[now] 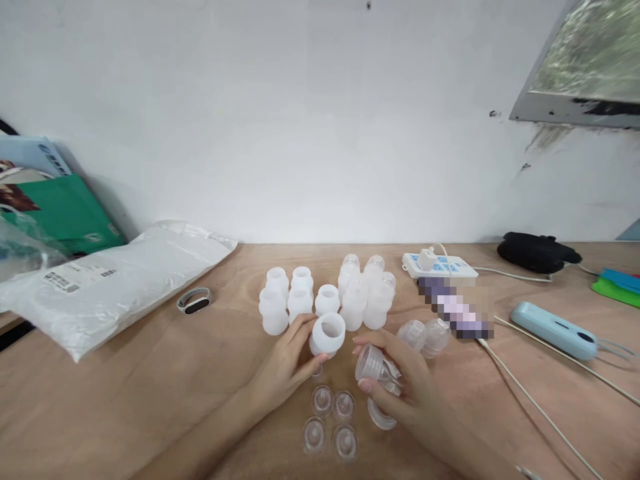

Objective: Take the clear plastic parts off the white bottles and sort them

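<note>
My left hand grips a white frosted bottle-shaped collar, tilted with its open mouth facing me. Close to its right, my right hand is closed around a clear plastic cap, with another clear piece under its fingers. Several clear round nipples lie on the wooden table just in front of both hands. Behind the hands stands a cluster of white collars and a group with clear domed caps on top. Two loose clear caps lie to the right.
A white plastic bag and a wristband lie at the left, near green and blue packages. At the right are a power strip, its cables, a black object, a light blue device and a pixelated item.
</note>
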Demonstrator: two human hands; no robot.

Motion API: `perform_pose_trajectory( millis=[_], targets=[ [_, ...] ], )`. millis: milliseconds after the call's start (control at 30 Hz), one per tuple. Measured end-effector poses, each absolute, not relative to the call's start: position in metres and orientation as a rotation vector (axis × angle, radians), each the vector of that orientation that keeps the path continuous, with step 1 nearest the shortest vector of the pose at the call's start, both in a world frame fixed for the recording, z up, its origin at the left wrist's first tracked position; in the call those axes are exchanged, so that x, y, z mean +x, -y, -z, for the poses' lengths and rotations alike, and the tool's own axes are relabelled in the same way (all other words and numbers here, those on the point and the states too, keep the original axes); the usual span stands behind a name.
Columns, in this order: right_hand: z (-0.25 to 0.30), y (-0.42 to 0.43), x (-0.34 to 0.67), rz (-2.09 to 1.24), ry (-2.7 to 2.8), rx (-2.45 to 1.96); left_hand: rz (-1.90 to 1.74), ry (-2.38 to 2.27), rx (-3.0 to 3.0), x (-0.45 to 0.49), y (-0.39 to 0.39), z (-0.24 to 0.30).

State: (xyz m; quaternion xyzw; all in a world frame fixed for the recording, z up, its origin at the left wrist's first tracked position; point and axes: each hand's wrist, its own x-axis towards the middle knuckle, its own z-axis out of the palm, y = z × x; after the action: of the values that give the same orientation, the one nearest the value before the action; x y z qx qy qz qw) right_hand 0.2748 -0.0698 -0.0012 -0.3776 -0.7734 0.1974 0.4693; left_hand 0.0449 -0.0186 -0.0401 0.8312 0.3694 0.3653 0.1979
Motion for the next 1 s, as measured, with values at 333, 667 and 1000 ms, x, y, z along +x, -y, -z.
perform_pose_trajectory(
  millis=[333, 667, 1000],
  targets=[
    [0.012, 0.066, 0.274, -0.618, 1.979, -1.071, -0.916, -1.081, 2.185, 0.047, 0.013, 0.046],
    [0.013, 0.063, 0.273, -0.722, 2.204, -1.167, -0.944, -1.051, 2.251, 0.047, 0.012, 0.048],
    [0.017, 0.057, 0.272, -0.669, 2.353, -1.162, -1.179, -1.122, 2.441, 0.047, 0.018, 0.046]
  ],
)
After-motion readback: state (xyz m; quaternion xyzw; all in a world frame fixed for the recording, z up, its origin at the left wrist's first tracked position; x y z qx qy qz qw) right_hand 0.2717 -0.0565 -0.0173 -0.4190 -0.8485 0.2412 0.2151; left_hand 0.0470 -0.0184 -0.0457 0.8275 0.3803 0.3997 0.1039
